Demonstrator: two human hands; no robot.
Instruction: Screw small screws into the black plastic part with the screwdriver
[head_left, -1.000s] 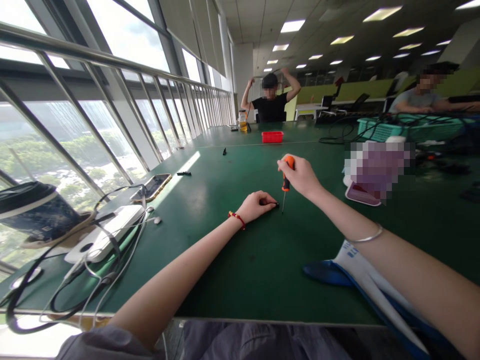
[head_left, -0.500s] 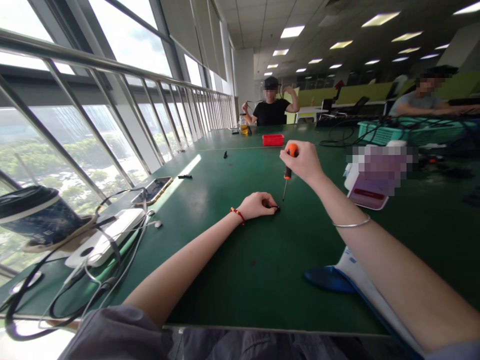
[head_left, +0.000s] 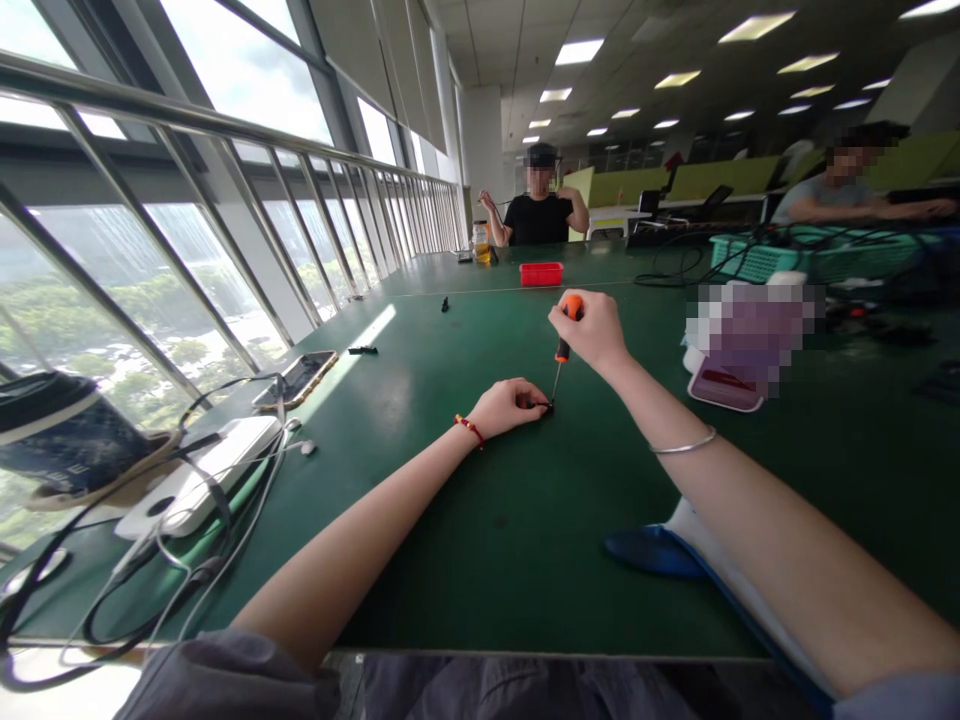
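Note:
My right hand [head_left: 595, 332] is wrapped round the orange and black handle of a screwdriver [head_left: 562, 348], which points down, slightly tilted. Its thin metal shaft ends at a small black part [head_left: 548, 407] on the green table [head_left: 480, 560]. My left hand [head_left: 510, 408] rests on the table and pinches that black part between thumb and fingers. Most of the part is hidden by the fingers, so its kind cannot be made out. The screwdriver's tip appears to touch the part.
Cables, a white device [head_left: 202, 480], a phone [head_left: 298, 380] and a dark cup [head_left: 64, 430] lie at the left. Small black pieces [head_left: 363, 350] and a red tray [head_left: 541, 274] are farther off. At right stand a pink phone [head_left: 727, 385] and a green basket [head_left: 742, 258]. A person [head_left: 538, 215] sits opposite.
My right hand has brought the screwdriver down and left, so its tip now meets the black part. My left hand still pinches the part. The view has shifted slightly.

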